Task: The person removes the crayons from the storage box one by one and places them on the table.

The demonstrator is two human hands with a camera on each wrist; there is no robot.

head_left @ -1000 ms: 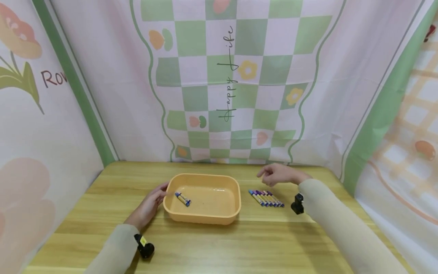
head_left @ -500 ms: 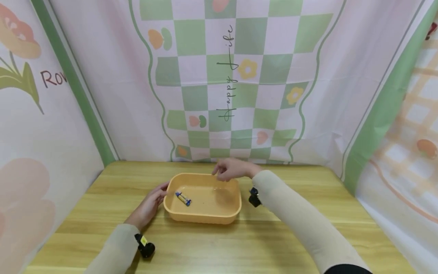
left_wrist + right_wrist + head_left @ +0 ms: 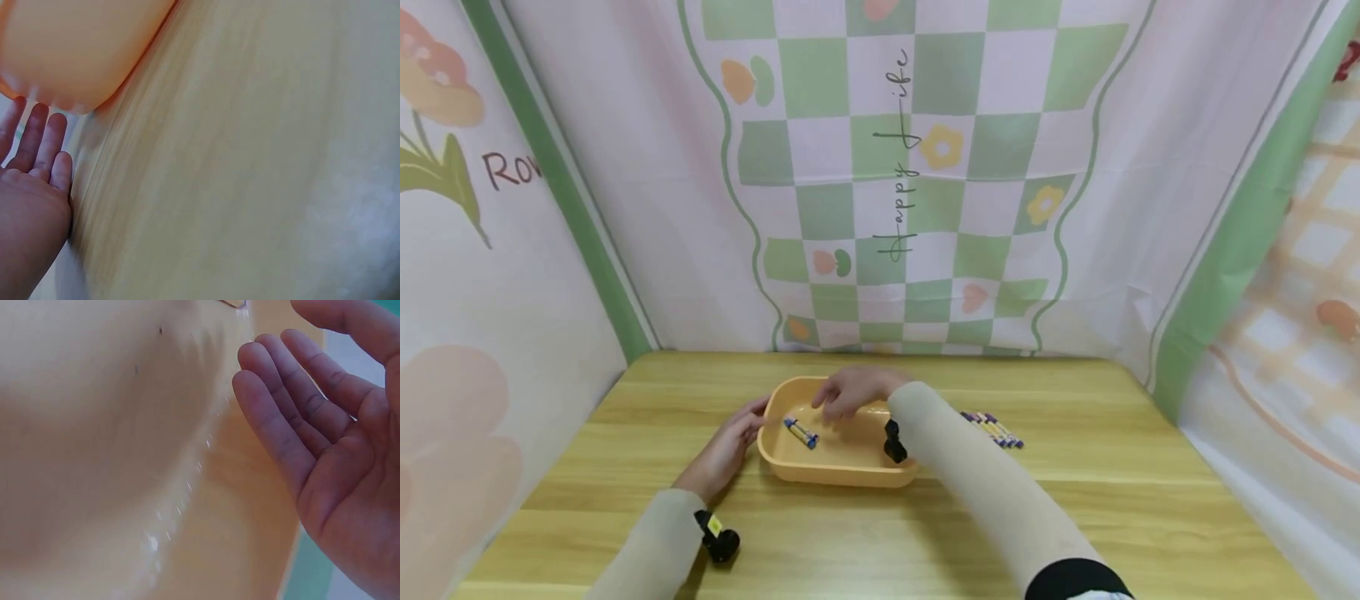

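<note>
My left hand (image 3: 724, 450) touches the left end of a yellow plastic basin (image 3: 838, 476) on the table. Its fairly straight fingers (image 3: 51, 137) reach the basin's outer wall in the left wrist view. Inside, toward the left end, lie a few crayons (image 3: 801, 433) with blue ends and pale wrappers; their exact number is unclear. My right hand (image 3: 856, 390) hovers over the basin's far half, just right of these crayons. In the right wrist view its palm (image 3: 350, 481) shows nothing held, the fingers gently bent and the thumb apart.
A row of several crayons (image 3: 995, 429) lies side by side on the wooden table (image 3: 865, 542), right of the basin and partly hidden by my right sleeve (image 3: 977, 475). Behind the table hangs a green-and-white checked curtain (image 3: 880, 167).
My right hand has moved left, from above the crayon row, across the basin's right rim, to over its inside. My left hand, the basin and the crayons in it have stayed put.
</note>
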